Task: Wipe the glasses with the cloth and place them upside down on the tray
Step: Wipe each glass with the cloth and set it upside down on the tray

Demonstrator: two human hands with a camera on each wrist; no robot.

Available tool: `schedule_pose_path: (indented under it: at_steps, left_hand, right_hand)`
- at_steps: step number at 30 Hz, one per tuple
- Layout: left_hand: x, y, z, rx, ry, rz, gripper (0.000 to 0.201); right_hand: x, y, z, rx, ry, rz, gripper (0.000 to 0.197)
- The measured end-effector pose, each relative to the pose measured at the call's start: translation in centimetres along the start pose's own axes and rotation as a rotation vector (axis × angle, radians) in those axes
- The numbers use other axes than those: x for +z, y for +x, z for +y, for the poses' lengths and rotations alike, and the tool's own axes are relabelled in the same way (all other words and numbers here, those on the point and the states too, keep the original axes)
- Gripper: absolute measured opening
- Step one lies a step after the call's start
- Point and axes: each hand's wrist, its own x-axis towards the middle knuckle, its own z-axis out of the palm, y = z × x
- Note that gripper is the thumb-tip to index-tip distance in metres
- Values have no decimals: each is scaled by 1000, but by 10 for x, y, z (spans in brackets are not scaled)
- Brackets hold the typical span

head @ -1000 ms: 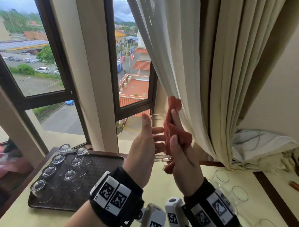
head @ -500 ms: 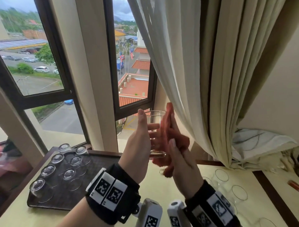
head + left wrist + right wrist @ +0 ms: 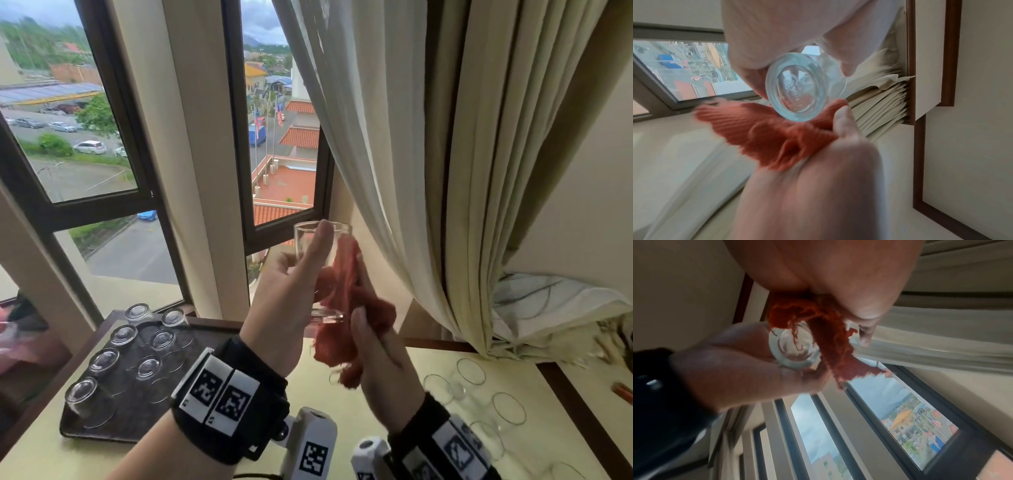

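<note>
The cloth is rust-orange with a fine ribbed weave, pressed against the clear, colourless glass, whose thick base shows a faint blue-green tint in the left wrist view. Left of the glass, the tray is dark brown with a fine woven pattern. Right of the glass hangs a cream curtain. Below it, the table is pale yellow with a dark brown wood edge. Both wrist bands are black, bearing white squares with black pixel patterns.
</note>
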Motion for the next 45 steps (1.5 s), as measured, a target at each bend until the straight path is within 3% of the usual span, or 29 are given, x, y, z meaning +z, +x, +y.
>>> schedule_pose_path:
  at_steps: [2, 4, 7, 9, 12, 17, 21, 26, 28, 30, 33, 35, 38, 40, 42, 45]
  left_hand:
    - [6, -4, -8, -14, -10, 21, 103]
    - [13, -7, -11, -27, -22, 49, 91]
    - [15, -9, -7, -52, -97, 66, 77]
    - [7, -6, -3, -51, -136, 39, 75]
    - [-4, -2, 1, -55, -84, 65, 84]
    - [0, -3, -10, -58, -41, 74, 86]
    - [11, -6, -14, -37, -102, 27, 90]
    - [3, 3, -10, -36, -127, 21, 91]
    - [-3, 7, -9, -45, -107, 52, 91]
    - [-5, 9, -11, -41, -87, 70, 94]
    - [4, 2, -15, -56, -52, -1, 92]
    - [12, -4, -18, -72, -57, -17, 90]
    - [19, -5, -21, -94, -99, 10, 96]
    - [18, -4, -15, -94, -132, 36, 97]
    - [14, 0, -9, -77, -117, 5, 100]
    - [9, 4, 0, -16, -37, -18, 84]
  right_hand:
    - [-4, 13, -12, -5, 27, 61, 60]
    - [-4, 22, -21, -173, -1, 50, 50]
    - [0, 16, -27, -422, -167, -71, 55]
    - [4, 3, -15, -509, -297, -141, 57]
    - [3, -13, 7, -446, -291, -164, 59]
    - [0, 5, -3, -77, 34, -30, 53]
    - [-4, 25, -22, -274, -43, 5, 51]
    - [1, -1, -9, -521, -294, -119, 59]
    - [2, -11, 5, -429, -278, -120, 60]
    - [3, -13, 9, -231, -128, -56, 57]
    - [2, 0, -2, -24, 114, 38, 51]
    - [-2, 10, -17, -26, 124, 95, 55]
    - [-5, 14, -26, -162, 83, 89, 55]
    - [-2, 6, -23, -284, 13, 33, 45]
    - [0, -7, -13, -348, -43, -62, 51]
    - [2, -20, 0, -227, 5, -138, 56]
